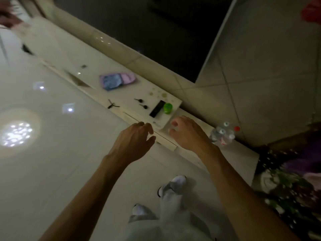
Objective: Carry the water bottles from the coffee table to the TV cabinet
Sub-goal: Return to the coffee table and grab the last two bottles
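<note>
Several clear water bottles (223,134) with white caps and one red cap stand clustered on the low white TV cabinet (121,94), at its lower right part. My right hand (187,133) hovers just left of the bottles, fingers apart, holding nothing. My left hand (133,141) is beside it over the cabinet's front edge, fingers loosely spread and empty. Neither hand touches the bottles. The coffee table is out of view.
On the cabinet lie a green round tub (168,108), a black remote (157,108), a purple packet (116,81), small dark earbuds (141,103) and nail clippers (112,104). A dark TV screen (156,32) rises behind. Flowers (295,185) crowd the right. Glossy tile floor lies left.
</note>
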Available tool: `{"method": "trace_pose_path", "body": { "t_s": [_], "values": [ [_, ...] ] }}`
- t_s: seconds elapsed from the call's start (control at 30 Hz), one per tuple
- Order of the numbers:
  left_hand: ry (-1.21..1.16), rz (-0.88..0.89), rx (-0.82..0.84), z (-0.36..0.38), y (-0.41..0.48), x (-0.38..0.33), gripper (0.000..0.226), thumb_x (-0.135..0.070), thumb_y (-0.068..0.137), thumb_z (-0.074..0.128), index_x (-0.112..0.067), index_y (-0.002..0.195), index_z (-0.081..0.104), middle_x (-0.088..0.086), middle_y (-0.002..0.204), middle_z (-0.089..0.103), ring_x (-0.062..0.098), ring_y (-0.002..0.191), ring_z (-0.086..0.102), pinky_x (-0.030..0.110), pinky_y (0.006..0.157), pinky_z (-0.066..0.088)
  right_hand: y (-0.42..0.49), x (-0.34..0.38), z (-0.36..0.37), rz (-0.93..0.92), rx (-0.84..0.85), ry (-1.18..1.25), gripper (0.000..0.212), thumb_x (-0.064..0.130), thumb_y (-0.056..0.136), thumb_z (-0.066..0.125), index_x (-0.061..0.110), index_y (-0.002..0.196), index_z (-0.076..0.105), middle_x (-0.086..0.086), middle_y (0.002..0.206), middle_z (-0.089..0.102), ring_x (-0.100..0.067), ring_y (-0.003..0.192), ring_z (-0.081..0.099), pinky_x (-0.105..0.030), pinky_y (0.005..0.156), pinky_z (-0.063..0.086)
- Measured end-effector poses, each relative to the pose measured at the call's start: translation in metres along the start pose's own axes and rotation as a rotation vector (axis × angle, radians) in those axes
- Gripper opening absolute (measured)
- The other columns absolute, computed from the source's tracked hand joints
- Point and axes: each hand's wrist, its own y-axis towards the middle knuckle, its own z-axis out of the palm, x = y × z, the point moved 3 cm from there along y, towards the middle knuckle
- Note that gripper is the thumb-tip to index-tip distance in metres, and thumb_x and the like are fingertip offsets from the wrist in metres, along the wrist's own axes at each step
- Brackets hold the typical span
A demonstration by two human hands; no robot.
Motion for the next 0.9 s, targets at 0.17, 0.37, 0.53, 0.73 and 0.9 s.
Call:
{"method": "trace_pose_path", "body": {
  "t_s": [0.17,0.37,0.53,0.73,0.9],
  "values": [
    [-0.006,-0.112,-0.133,-0.035,-0.060,0.046,0.028,-0.039,0.094,0.052,-0.022,0.115,0.059,-0.002,0.112,0.062,0.016,0.097,0.060,0.033,0.081,0.053,-0.022,0.083,0.025,-0.156,0.034,-0.062,0.040,0.033,0.097,0.051,0.015,0.133,0.051,-0.003,0.136,0.052,-0.019,0.122,0.050,-0.031,0.094,0.042],
    [-0.043,-0.266,-0.188,-0.056,-0.117,0.094,0.031,-0.038,0.095,0.052,-0.020,0.120,0.057,0.000,0.116,0.060,0.012,0.096,0.057,0.022,0.073,0.043,-0.029,0.156,0.054,-0.322,0.087,-0.110,0.039,0.032,0.096,0.053,0.015,0.131,0.052,-0.002,0.133,0.054,-0.017,0.120,0.051,-0.035,0.098,0.047],
    [-0.068,-0.370,-0.260,-0.068,-0.147,0.131,0.032,-0.038,0.095,0.051,-0.019,0.121,0.057,0.000,0.116,0.060,0.013,0.097,0.058,0.022,0.073,0.042,-0.020,0.205,0.069,-0.421,0.139,-0.159,0.040,0.034,0.096,0.054,0.016,0.132,0.053,-0.001,0.133,0.055,-0.017,0.120,0.053,-0.032,0.097,0.046],
    [-0.074,-0.478,-0.305,-0.086,-0.155,0.170,0.033,-0.037,0.095,0.052,-0.017,0.121,0.057,0.002,0.116,0.061,0.013,0.096,0.058,0.022,0.073,0.043,0.011,0.254,0.090,-0.550,0.168,-0.221,0.039,0.034,0.095,0.054,0.017,0.131,0.053,-0.002,0.132,0.055,-0.016,0.117,0.054,-0.031,0.094,0.046],
    [-0.059,-0.573,-0.280,-0.104,-0.142,0.203,0.035,-0.039,0.095,0.051,-0.018,0.122,0.055,0.001,0.116,0.060,0.013,0.095,0.058,0.022,0.074,0.044,0.051,0.288,0.095,-0.620,0.203,-0.229,0.039,0.033,0.095,0.055,0.016,0.131,0.054,-0.003,0.132,0.056,-0.017,0.118,0.054,-0.032,0.097,0.045]
  ]
}}
